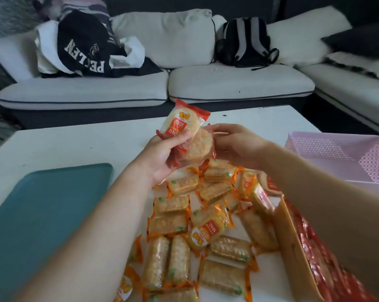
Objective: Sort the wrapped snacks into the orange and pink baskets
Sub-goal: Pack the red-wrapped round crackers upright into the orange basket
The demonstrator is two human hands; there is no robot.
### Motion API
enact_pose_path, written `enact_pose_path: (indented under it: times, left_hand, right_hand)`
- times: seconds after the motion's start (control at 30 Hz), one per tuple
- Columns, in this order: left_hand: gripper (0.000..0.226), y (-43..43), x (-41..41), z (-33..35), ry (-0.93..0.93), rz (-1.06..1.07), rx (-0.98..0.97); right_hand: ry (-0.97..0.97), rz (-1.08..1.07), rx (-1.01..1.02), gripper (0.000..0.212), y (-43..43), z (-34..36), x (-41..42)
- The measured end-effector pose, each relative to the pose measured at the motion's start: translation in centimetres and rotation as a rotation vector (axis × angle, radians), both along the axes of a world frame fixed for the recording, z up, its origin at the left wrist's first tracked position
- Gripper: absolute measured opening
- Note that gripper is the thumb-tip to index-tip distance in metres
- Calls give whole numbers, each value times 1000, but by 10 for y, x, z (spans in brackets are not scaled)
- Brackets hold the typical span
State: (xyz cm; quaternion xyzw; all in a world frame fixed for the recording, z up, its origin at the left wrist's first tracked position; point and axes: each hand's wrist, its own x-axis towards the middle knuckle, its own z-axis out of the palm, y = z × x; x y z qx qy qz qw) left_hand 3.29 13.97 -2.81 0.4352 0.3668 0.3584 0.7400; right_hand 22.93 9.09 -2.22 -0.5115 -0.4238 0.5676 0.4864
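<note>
Hiding the right hand's (238, 147) fingertips, round snacks (187, 131) sit in the left hand (162, 159).

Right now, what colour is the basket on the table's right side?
Pale pink basket, perforated walls; clearest in the head view.

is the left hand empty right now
No, the left hand grips two round snacks in red wrappers above the pile.
</note>
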Motion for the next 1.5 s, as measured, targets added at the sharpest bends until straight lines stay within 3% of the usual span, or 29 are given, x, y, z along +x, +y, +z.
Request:
enact_pose_path:
  times: [0.03,0.07,0.13,0.2,0.3,0.4,0.47,0.6,0.7,0.77,0.83,0.9,1.0,1.13,1.23,1.4,1.5]
  left_hand:
    - [40,0,6,-1,11,-2,-7]
    - [36,1,9,-2,35,13,-14]
    - [29,5,17,-7,62,69,-60]
    - [34,10,21,-13,45,141,-139]
    - [34,15,23,-20,7,222,-227]
    - [28,22,25,-25,15,253,-252]
    - [39,29,24,-29,24,271,-256]
    - [49,46,21,-35,-2,305,-274]
    - [46,59,24,-37,-44,316,-304]
    - [42,68,31,-40,-65,341,-332]
    - [43,74,40,-42,-39,345,-338]
    - [42,81,52,-46,3,325,-313]
    - [37,90,72,-54,77,283,-267]
    - [43,100,92,-65,200,177,-121]
    - [45,102,96,-65,261,118,-57]
    - [34,94,94,-67,214,80,-68]
    - [29,85,85,-56,144,105,-63]
  right_hand:
    - [-181,-9,-36,27,-1,2,16]
    - [-492,-22,-49,24,-1,3,33]
    - [-1267,68,-105,37,-3,-2,67]
    - [-1645,322,-286,58,-14,-14,80]
    - [-1703,512,-524,95,-24,-36,86]
    - [-1697,472,-522,114,-21,-40,88]
    - [-1731,419,-469,92,-20,-33,81]
    - [-1870,441,-426,16,-15,9,76]
    - [-1709,245,-346,34,6,35,90]
    - [-1378,28,-235,32,28,30,94]
    - [-914,-159,-213,32,50,14,91]
    - [-690,-253,-283,42,68,-4,79]
    - [-704,-225,-328,48,89,-26,62]
    - [-538,-200,-332,16,100,-42,53]
    - [-464,-243,-307,11,99,-46,52]
    - [-534,-323,-292,25,97,-41,52]
    - [-438,-339,-199,9,93,-32,51]
